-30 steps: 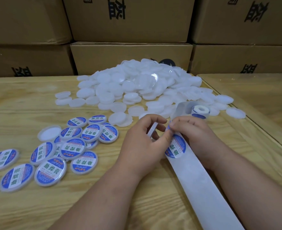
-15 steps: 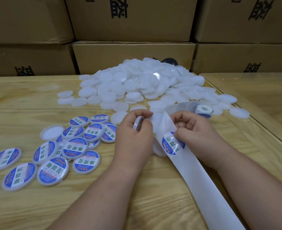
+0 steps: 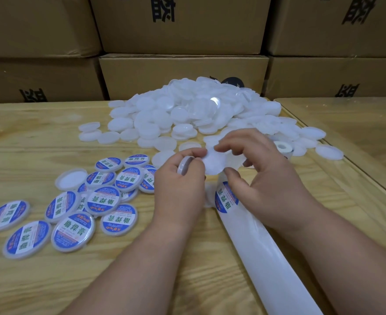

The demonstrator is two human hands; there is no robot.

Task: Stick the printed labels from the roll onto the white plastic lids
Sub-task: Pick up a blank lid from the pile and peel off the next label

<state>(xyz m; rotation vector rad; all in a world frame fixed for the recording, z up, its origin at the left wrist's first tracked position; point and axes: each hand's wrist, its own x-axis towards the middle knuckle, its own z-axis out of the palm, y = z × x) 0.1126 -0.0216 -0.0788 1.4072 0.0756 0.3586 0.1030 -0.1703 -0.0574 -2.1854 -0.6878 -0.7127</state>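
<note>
A person's left hand (image 3: 178,189) grips a white lid (image 3: 184,166) on edge; the right hand (image 3: 262,178) pinches a peeled label (image 3: 214,164) above the backing strip (image 3: 255,242).

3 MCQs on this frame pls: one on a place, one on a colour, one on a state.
1. Where do the finished labelled round lids lie?
A. left of the left hand
B. on the cardboard boxes
C. right of the backing strip

2. What colour rims the next printed round label on the white backing strip?
A. red
B. blue
C. yellow

3. What does the left hand do?
A. lies flat on the wooden table
B. hangs idle
C. grips a white plastic lid on edge

Key: 1 A, the labelled lids cluster on the wooden table at that side; 2 B, its border is blue; 3 C, its fingers curl round the white plastic lid, while the right hand holds a peeled label beside it.
</note>
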